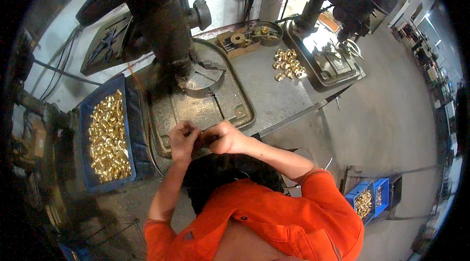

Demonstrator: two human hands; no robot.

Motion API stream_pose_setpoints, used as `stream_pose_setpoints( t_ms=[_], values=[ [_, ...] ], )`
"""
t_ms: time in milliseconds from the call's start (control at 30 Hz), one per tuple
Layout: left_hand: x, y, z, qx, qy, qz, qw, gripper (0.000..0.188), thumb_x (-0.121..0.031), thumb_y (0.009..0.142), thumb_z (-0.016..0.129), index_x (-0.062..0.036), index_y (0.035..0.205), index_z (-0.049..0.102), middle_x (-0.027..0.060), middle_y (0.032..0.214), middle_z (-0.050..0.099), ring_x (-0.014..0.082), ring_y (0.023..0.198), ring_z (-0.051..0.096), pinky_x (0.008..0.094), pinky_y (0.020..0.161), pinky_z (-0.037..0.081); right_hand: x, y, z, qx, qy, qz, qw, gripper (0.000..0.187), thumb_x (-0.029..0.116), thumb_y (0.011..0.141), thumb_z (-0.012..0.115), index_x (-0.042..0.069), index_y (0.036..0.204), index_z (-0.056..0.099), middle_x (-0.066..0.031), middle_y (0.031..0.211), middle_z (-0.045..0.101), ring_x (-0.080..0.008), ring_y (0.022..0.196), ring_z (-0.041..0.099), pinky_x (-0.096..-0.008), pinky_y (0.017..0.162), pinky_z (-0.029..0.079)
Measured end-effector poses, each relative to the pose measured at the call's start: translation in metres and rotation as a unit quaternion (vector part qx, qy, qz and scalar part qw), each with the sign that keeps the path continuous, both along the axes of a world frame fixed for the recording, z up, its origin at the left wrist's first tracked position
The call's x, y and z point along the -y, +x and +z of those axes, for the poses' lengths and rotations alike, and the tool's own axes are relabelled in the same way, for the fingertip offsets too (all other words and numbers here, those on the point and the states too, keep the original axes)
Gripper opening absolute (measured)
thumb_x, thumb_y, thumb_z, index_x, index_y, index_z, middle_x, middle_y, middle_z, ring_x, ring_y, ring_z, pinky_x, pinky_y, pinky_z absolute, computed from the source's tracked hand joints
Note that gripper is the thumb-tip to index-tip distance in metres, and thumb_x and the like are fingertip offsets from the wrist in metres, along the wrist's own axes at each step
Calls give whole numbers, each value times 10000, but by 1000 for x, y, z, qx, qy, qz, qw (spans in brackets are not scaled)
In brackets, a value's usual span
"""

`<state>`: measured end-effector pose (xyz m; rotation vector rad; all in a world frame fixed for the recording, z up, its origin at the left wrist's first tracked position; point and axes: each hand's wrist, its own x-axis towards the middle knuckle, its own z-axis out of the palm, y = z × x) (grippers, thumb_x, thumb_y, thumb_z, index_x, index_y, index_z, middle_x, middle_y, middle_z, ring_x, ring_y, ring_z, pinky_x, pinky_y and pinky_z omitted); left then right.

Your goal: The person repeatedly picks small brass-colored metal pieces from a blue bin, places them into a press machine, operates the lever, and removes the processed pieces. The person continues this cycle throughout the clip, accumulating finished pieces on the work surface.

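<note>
"Facing each other, what are the hands doing?"

"The left hand is curling its fingers toward its thumb, and the right hand is bending into a loose fist. The space between them is showing too dark, so I cannot tell whether either is gripping anything."

"What is lying nearest?"

"A metal machine base is lying at twelve o'clock, the hands overlapping its near edge in this view."

"And farther off?"

"At nine o'clock a blue bin is holding a heap of brass pieces. At two o'clock, loose brass fittings are lying on the table, near a second machine. At four o'clock, more blue bins are standing well apart."
</note>
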<state>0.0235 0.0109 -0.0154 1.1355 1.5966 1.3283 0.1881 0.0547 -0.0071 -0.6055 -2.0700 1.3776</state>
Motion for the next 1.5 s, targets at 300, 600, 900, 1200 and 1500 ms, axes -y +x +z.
stream_pose_setpoints(
  t_ms=[300,600,900,1200,1500],
  values=[
    [15,0,10,294,-65,-228,926,235,-197,858,530,-9,995,558,102,867,615,189,721,611,294,677,491,-8,15,15,-168,-280,58,944,302,-131,573,406,-73,797,601,-87,669,590,-136,598,551,-246,522,434],
    [6,1,4,403,-37,-251,879,208,-181,872,510,6,955,546,115,831,621,220,659,634,296,627,494,-20,18,5,-192,-349,39,916,303,-2,543,408,-86,773,587,-163,703,600,-203,578,563,-268,514,445],
    [-47,-30,-9,267,36,-134,954,285,-224,827,574,38,937,559,131,788,620,188,624,620,305,616,504,-41,43,6,-229,-276,-36,933,152,-25,638,431,-52,708,563,-177,683,574,-247,595,555,-313,593,446],
    [-95,-32,-27,255,50,7,966,400,-229,805,631,81,1018,498,169,775,612,188,593,619,271,551,500,-79,73,35,-194,-167,-40,966,137,48,691,497,-65,726,567,-172,731,586,-237,633,566,-334,616,476],
    [-98,-30,-39,276,69,52,957,349,-208,801,642,70,966,511,156,753,606,189,587,616,284,513,495,-208,28,162,-156,95,-239,954,248,21,747,451,-31,928,612,-84,833,615,-173,723,566,-268,624,458]
  ],
)
